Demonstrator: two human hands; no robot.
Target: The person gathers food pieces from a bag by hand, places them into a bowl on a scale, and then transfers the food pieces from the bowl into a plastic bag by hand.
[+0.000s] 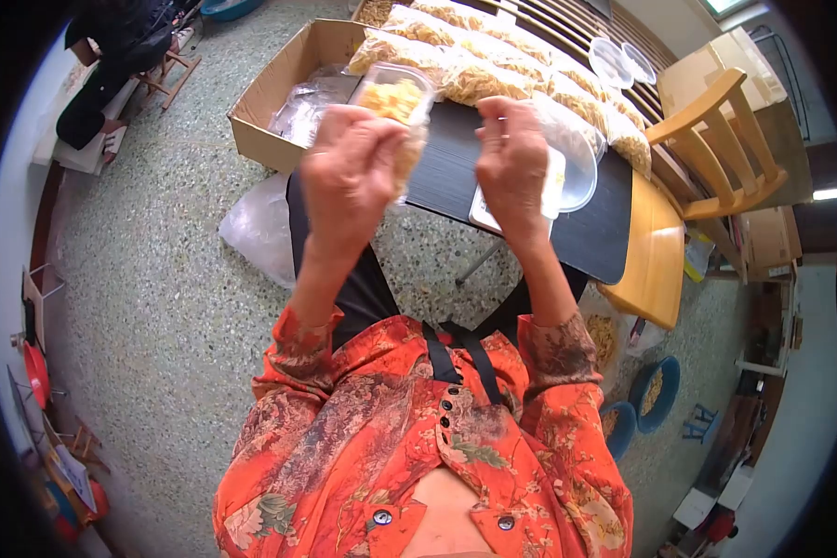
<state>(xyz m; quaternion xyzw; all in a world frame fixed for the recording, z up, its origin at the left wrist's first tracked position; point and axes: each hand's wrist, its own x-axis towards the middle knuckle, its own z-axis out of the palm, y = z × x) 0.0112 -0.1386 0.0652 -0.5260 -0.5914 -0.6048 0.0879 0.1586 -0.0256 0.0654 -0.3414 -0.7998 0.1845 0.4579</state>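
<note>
My left hand (349, 177) is raised over the near edge of the black table (446, 167). Its fingers are closed on a clear plastic bag (409, 167) that holds yellow, dried-looking pieces and hangs beside the hand. My right hand (513, 158) is held up across from it, fingers curled in a pinch; whatever is between them, if anything, is too small to make out. Below and behind the right wrist lies a flat white device (482, 212), perhaps a scale, partly hidden. Beside it rests a large clear plastic bowl (581, 177).
Several filled clear bags (493, 74) are heaped along the table's far side. An open cardboard box (256, 121) with clear plastic inside stands left. A wooden chair (730, 149) and bench (656, 260) are at the right. Blue basins (658, 391) sit on the floor.
</note>
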